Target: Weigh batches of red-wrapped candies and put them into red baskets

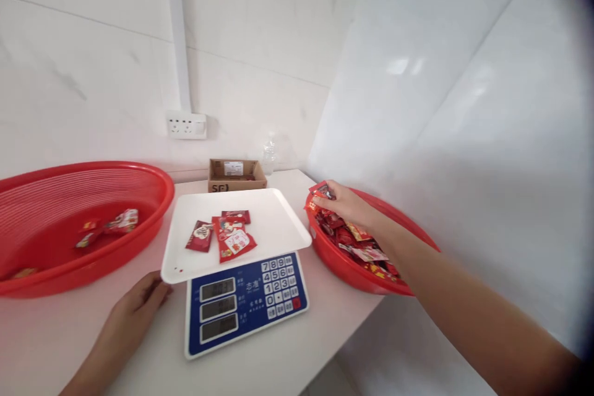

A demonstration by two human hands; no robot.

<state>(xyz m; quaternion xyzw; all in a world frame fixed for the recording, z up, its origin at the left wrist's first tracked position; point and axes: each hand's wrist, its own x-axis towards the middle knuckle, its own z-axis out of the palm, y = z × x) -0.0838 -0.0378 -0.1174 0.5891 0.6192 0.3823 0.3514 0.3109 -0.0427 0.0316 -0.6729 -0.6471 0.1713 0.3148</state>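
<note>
At the right, my right hand (341,199) is closed on small red snack packets (318,189) over the rim of a red plastic basket (331,266). More red and gold packets (346,235) fill that basket. My left hand (143,297) rests on the table beside the front left corner of the scale's tray, its fingers curled together with nothing visible in them. The white tray (273,223) tops a blue digital scale (250,303). Several packets lie on it: a dark red one (199,237), a larger bright red one (232,240) and another behind (239,216).
A second red basket (153,216) at the left holds a few packets (123,221). Behind the scale stand an open cardboard box (237,185) and a clear plastic bottle (268,154). Walls close off the white table (278,371) behind and at the right; a socket (186,125) is on the wall.
</note>
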